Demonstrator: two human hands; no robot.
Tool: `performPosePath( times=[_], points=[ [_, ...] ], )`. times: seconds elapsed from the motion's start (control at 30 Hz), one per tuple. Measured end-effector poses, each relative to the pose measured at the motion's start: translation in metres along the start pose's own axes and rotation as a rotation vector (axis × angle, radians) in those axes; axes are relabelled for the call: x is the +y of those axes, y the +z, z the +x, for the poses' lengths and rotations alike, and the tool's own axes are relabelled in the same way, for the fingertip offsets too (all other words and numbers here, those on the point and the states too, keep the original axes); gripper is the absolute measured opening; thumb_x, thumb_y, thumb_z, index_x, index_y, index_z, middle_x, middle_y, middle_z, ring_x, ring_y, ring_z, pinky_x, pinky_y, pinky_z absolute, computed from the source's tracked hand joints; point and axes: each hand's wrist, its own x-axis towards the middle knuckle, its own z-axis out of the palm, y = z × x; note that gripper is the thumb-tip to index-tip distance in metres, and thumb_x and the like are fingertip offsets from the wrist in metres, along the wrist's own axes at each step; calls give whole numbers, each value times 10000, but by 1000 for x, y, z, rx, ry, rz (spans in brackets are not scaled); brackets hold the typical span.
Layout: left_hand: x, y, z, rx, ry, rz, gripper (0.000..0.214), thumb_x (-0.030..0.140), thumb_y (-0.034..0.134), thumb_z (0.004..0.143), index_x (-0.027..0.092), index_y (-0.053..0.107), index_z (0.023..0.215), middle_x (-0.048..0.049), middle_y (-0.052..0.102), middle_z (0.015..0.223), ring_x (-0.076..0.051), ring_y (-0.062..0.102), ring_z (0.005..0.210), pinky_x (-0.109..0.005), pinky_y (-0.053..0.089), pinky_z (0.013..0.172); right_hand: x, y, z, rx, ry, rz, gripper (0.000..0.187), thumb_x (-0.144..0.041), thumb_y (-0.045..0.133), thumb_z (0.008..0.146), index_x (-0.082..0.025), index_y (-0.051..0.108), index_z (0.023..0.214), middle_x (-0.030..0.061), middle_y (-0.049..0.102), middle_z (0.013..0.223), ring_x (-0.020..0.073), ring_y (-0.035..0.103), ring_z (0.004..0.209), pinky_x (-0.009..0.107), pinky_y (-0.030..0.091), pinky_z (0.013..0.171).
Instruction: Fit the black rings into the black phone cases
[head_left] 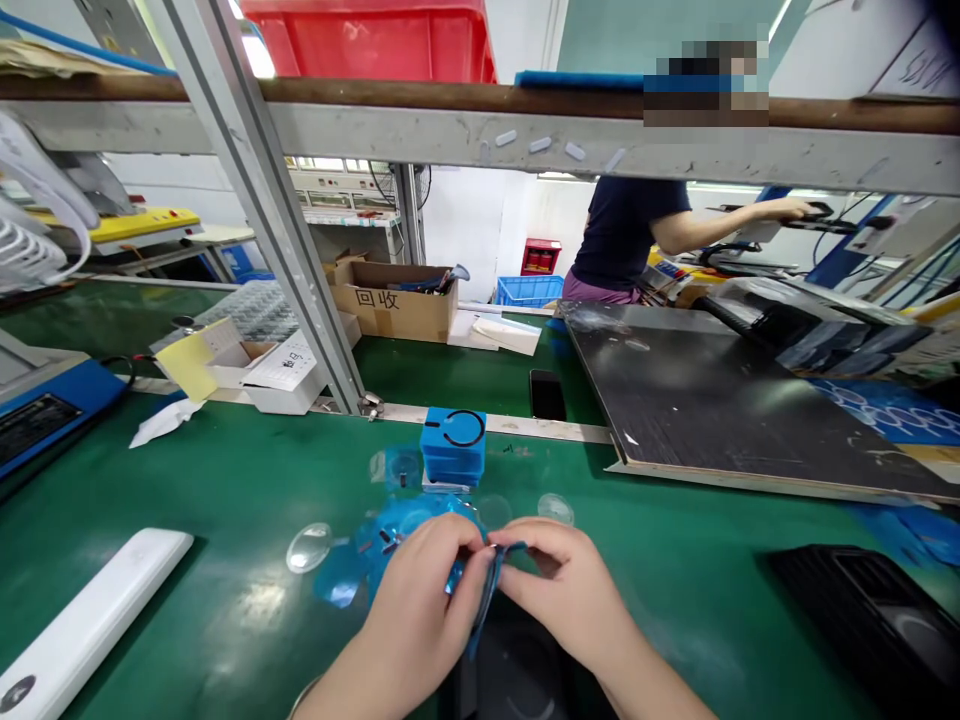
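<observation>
My left hand [424, 590] and my right hand [559, 585] meet just above the green mat [247, 500], both pinched on a thin blue film strip [487, 590] that hangs between them. Under the left hand lie several blue round film pieces [382, 535]. Clear round discs [309, 547] lie on the mat to the left and behind the hands. A blue block fixture [453, 445] with a black ring mark stands just beyond the hands. A dark object [517, 670] lies under my wrists, mostly hidden.
A white flat device [90, 615] lies at the left, and a black tray [877, 620] at the right. A large dark board [720, 400] leans at the right rear. A cardboard box [397, 300], a phone [547, 395] and a slanted metal post [285, 250] stand behind. A person works at the far bench [630, 235].
</observation>
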Motion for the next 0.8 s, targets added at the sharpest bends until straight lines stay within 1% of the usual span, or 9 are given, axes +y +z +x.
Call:
performPosePath(
  times=[0.1,0.2,0.23,0.33,0.4,0.53,0.6,0.67,0.8],
  points=[
    [-4,4,-3,75,41,-7,120,163,466,952,252,511,884,3,640,789,-147,634,695,-227,489,646,-2,-1,-1,22,8,-29,155,-325,820,700,-254,815,838,56,776,829,232,717,772,325,592,714],
    [-6,5,-5,119,59,-19,138,134,464,931,262,516,923,2,655,798,-148,644,675,-222,495,621,-5,-2,-1,27,5,-51,36,-278,806,703,-254,791,726,27,746,743,202,690,715,285,569,671],
    [-6,5,-5,127,65,-17,143,128,473,919,263,519,922,2,657,794,-148,643,668,-221,493,612,-6,-3,-1,25,8,-42,29,-269,804,700,-253,781,705,21,738,731,194,685,706,274,564,664],
    [-5,3,-5,140,77,1,140,122,494,886,258,529,893,0,655,762,-154,635,637,-225,486,586,-6,-3,-1,12,41,13,64,-288,811,689,-245,765,684,16,733,725,187,686,693,262,568,650],
    [-5,2,-4,140,71,1,125,131,503,881,252,534,885,-1,651,743,-153,628,619,-227,482,573,-4,-2,-2,28,42,21,98,-318,822,683,-240,762,671,22,731,716,189,684,680,268,571,640],
    [-9,5,-6,125,11,-39,101,165,489,902,251,543,901,0,643,741,-155,619,612,-236,480,571,-5,-2,-2,88,-13,-1,81,-322,828,693,-257,782,678,33,738,716,191,684,658,286,578,627],
    [-13,9,-8,115,-33,-86,106,171,479,907,253,545,914,-6,642,765,-162,623,633,-246,481,584,-9,-3,-2,96,-50,4,52,-284,830,690,-269,784,674,35,749,736,196,698,677,291,588,637],
    [-16,12,-10,108,-74,-138,101,181,479,912,257,545,924,-12,641,798,-167,629,664,-251,484,604,-14,-4,-1,100,-95,9,61,-246,828,688,-272,778,665,38,756,752,201,711,702,294,597,655],
    [-13,15,-10,99,-162,-227,48,237,504,920,256,544,901,-14,632,818,-168,626,702,-245,493,622,-19,-4,1,102,-158,28,66,-236,811,714,-270,766,679,35,740,736,193,698,691,295,596,642]
  ],
)
